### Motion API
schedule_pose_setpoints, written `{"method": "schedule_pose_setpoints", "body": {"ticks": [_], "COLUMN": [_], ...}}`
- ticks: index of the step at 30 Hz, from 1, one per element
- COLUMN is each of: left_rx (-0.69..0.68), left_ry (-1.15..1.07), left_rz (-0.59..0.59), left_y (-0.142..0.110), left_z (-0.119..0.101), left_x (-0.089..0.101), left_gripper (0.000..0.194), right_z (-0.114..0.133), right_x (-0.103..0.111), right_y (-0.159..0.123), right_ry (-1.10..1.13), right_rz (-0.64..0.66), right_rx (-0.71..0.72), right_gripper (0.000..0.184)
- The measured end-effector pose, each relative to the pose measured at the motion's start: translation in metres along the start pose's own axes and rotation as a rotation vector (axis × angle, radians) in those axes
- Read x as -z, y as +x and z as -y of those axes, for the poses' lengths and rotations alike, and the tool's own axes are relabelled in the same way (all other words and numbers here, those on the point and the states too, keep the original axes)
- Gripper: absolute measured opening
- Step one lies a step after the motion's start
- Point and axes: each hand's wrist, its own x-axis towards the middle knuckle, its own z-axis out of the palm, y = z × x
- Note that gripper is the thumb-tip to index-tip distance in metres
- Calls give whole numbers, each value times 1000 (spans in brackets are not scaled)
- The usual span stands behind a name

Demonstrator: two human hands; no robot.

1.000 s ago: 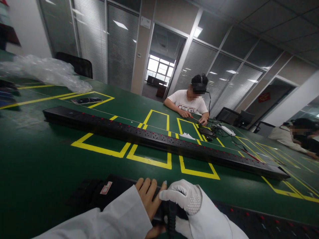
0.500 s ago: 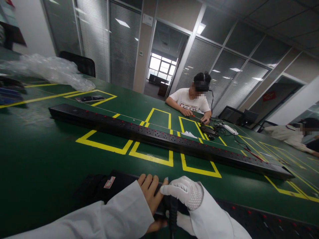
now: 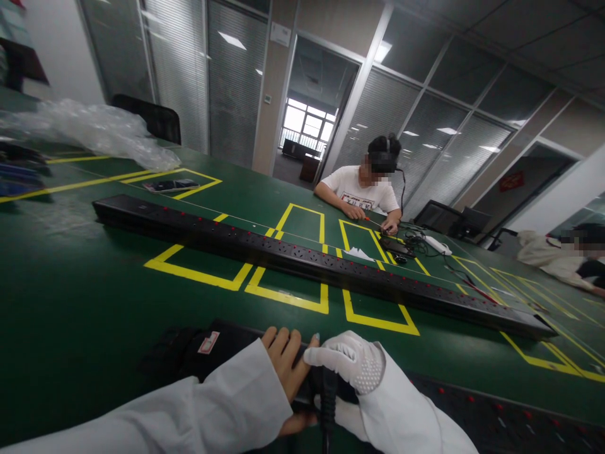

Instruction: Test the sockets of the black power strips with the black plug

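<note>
Across the bottom of the head view lies a long black power strip (image 3: 496, 408) with red dots along it. My bare left hand (image 3: 288, 372) is closed around its body, thumb below and fingers on top. My right hand (image 3: 347, 366), in a white dotted glove, is closed beside it, pinching a black cord end (image 3: 327, 394) that hangs down over the strip. Its tip is hidden under the glove. Left of my hands, a small white and red label (image 3: 208, 342) sits on a dark end, with blurred black shapes next to it.
A second long power strip (image 3: 302, 255) stretches across the green table (image 3: 94, 302), over yellow tape outlines. Clear plastic wrap (image 3: 94, 129) and a phone (image 3: 171, 185) lie at the far left. Opposite, a person (image 3: 362, 189) handles a tool near tangled cables (image 3: 416, 236). Another person sits at right.
My hands keep their grip in nearly the same place, with only a slight shift. The person at the far right has moved a little to the right.
</note>
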Motion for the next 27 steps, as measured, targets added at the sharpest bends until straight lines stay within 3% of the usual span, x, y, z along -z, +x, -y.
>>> {"method": "schedule_pose_setpoints", "body": {"ticks": [7, 11, 15, 27], "left_rx": [5, -5, -10, 0], "left_ry": [28, 29, 22, 4], "left_rz": [-8, 4, 18, -7], "left_y": [2, 1, 0, 2], "left_z": [-2, -1, 1, -1], "left_x": [-2, -6, -7, -6], "left_gripper": [84, 93, 96, 91], "right_z": [-2, 2, 5, 6], "right_x": [-3, -1, -1, 11], "right_y": [-2, -1, -2, 6], "right_ry": [-22, 7, 23, -25], "right_rz": [0, -43, -66, 26], "right_rx": [11, 10, 2, 81], "right_gripper": [68, 56, 56, 65]}}
